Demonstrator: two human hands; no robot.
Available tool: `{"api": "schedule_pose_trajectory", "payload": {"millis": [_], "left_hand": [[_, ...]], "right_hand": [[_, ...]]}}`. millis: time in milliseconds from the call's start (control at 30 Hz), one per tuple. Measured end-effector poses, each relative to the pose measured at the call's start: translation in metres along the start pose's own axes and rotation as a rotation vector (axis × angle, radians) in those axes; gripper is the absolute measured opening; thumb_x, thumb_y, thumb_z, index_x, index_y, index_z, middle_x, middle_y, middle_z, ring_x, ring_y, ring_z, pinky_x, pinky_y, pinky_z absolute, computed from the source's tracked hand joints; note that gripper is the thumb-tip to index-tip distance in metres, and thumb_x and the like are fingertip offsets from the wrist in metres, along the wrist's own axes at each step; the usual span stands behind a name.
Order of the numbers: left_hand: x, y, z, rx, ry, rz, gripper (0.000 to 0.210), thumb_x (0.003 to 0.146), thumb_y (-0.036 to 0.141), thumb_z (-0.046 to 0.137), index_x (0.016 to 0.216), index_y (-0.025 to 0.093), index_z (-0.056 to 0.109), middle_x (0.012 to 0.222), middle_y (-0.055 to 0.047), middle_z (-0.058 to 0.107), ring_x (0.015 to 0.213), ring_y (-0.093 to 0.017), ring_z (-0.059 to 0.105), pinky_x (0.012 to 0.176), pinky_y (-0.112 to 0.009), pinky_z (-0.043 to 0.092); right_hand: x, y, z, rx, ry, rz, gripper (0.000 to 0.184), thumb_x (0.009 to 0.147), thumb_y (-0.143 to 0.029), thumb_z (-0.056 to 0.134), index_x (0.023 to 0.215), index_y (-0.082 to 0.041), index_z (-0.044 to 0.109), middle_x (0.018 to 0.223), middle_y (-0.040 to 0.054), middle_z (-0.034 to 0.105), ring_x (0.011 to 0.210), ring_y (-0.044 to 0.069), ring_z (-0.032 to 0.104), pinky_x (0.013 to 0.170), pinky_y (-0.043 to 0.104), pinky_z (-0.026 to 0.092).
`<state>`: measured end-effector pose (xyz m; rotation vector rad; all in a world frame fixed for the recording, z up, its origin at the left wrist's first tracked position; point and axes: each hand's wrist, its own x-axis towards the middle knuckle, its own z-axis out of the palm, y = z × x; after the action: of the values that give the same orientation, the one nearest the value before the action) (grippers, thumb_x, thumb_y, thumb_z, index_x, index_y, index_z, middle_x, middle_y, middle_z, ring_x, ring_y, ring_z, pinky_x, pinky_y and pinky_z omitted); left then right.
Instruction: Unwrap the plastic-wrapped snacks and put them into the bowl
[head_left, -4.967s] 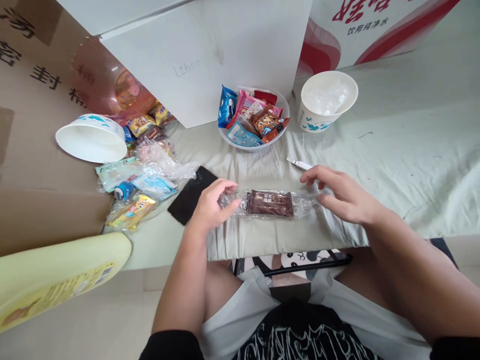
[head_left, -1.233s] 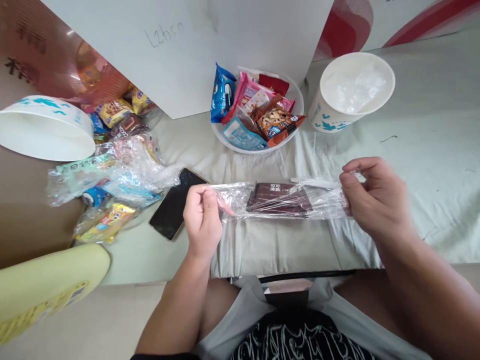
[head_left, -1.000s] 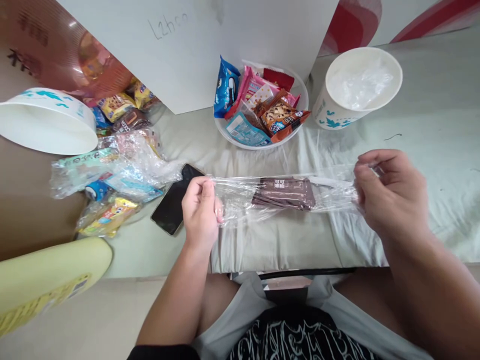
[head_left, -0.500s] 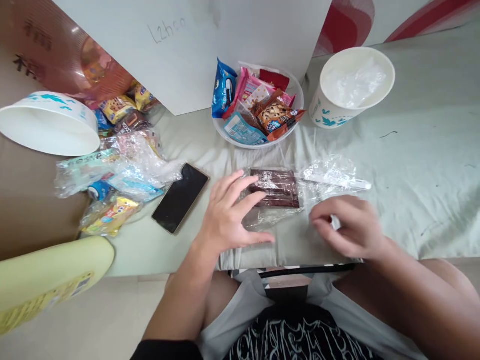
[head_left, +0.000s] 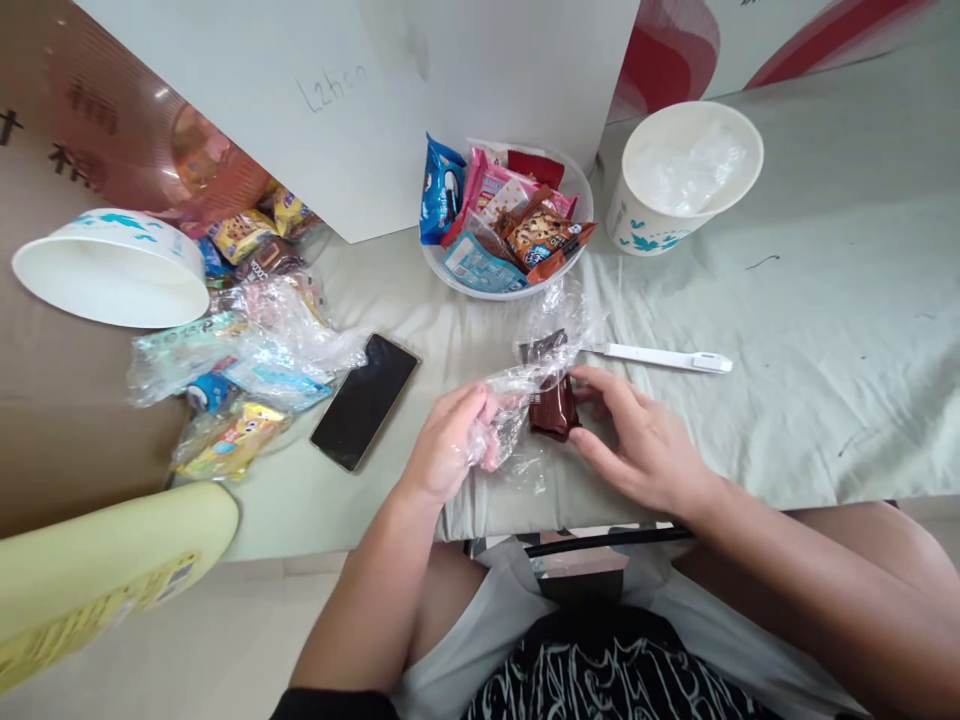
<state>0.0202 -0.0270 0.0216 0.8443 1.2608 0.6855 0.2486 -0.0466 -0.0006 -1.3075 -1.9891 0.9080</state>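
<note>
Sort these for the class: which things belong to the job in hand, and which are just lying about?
Job:
clear wrapper, bunched in the left hand
brown packet, right hand at its edge
probably the white tool, snack bowl and cup of clear film

Lying about, it seems:
phone
pale yellow container
white panel

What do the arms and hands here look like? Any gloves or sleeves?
The left hand and right hand are bare human hands: no gloves, rings, watches or cables visible. A black fabric sleeve shows on the left arm; the right arm shows none.
</note>
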Motion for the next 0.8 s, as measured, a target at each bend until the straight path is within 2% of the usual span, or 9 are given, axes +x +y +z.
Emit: {"api": "schedule_pose_trajectory", "payload": {"millis": [100, 200, 367, 467, 600, 667, 800], "left_hand": [[0.001, -0.002, 0.009, -0.223, -0.228, -0.111, 0.052, 0.084, 0.064, 0.064, 0.063, 0.021, 0.044, 0.048, 0.002, 0.053, 0.033, -0.01, 0.045, 0.037, -0.025, 0.03], [0.003, -0.003, 0.017, -0.223, -0.327, -0.093, 0.053, 0.082, 0.066, 0.069, 0.064, 0.02, 0.05, 0.048, 0.003, 0.048, 0.035, -0.011, 0.047, 0.038, -0.025, 0.031], [0.004, -0.004, 0.023, -0.115, -0.307, -0.06, 0.052, 0.081, 0.064, 0.072, 0.065, 0.019, 0.051, 0.057, 0.004, 0.048, 0.04, -0.01, 0.048, 0.041, -0.025, 0.034], [0.007, -0.007, 0.023, -0.098, -0.239, -0.035, 0.048, 0.082, 0.059, 0.073, 0.066, 0.018, 0.054, 0.055, 0.003, 0.05, 0.044, -0.01, 0.047, 0.044, -0.025, 0.034], [0.019, -0.011, 0.021, -0.247, -0.156, 0.018, 0.047, 0.07, 0.053, 0.081, 0.056, 0.018, 0.053, 0.046, 0.002, 0.05, 0.039, -0.009, 0.041, 0.04, -0.025, 0.027], [0.024, -0.011, 0.02, -0.34, -0.16, 0.021, 0.054, 0.07, 0.059, 0.076, 0.048, 0.02, 0.044, 0.037, 0.004, 0.039, 0.032, -0.01, 0.033, 0.036, -0.025, 0.024], [0.019, -0.007, 0.017, -0.567, -0.172, -0.041, 0.072, 0.085, 0.067, 0.054, 0.044, 0.023, 0.014, 0.029, 0.005, 0.007, 0.025, -0.01, 0.014, 0.034, -0.026, 0.021]], "right_hand": [[0.002, -0.002, -0.002, 0.368, -0.076, 0.125, 0.054, 0.099, -0.052, 0.055, 0.143, -0.024, 0.042, 0.128, 0.0149, 0.066, 0.105, 0.027, 0.071, 0.086, 0.044, 0.062], [0.005, -0.004, -0.003, 0.604, -0.089, 0.191, 0.056, 0.094, -0.06, 0.061, 0.134, -0.025, 0.047, 0.126, 0.0128, 0.064, 0.103, 0.026, 0.071, 0.082, 0.042, 0.062], [0.01, -0.006, 0.001, 0.572, -0.038, 0.29, 0.028, 0.098, -0.05, 0.058, 0.109, -0.024, 0.055, 0.096, 0.0045, 0.064, 0.083, 0.02, 0.065, 0.077, 0.038, 0.059], [0.01, -0.009, 0.001, 0.557, -0.109, 0.219, 0.025, 0.098, -0.044, 0.059, 0.112, -0.024, 0.056, 0.102, 0.0055, 0.064, 0.093, 0.021, 0.065, 0.085, 0.041, 0.059], [0.008, -0.012, -0.003, 0.501, -0.209, 0.096, 0.027, 0.096, -0.042, 0.062, 0.116, -0.024, 0.06, 0.106, 0.0068, 0.058, 0.1, 0.023, 0.061, 0.091, 0.042, 0.056], [0.008, -0.013, 0.0, 0.504, -0.203, 0.113, 0.029, 0.095, -0.041, 0.061, 0.119, -0.024, 0.06, 0.106, 0.0064, 0.055, 0.096, 0.021, 0.06, 0.089, 0.04, 0.056], [0.01, -0.017, 0.014, 0.583, -0.147, 0.251, 0.022, 0.093, -0.037, 0.059, 0.109, -0.022, 0.06, 0.1, 0.0038, 0.053, 0.081, 0.016, 0.058, 0.074, 0.032, 0.053]]}}
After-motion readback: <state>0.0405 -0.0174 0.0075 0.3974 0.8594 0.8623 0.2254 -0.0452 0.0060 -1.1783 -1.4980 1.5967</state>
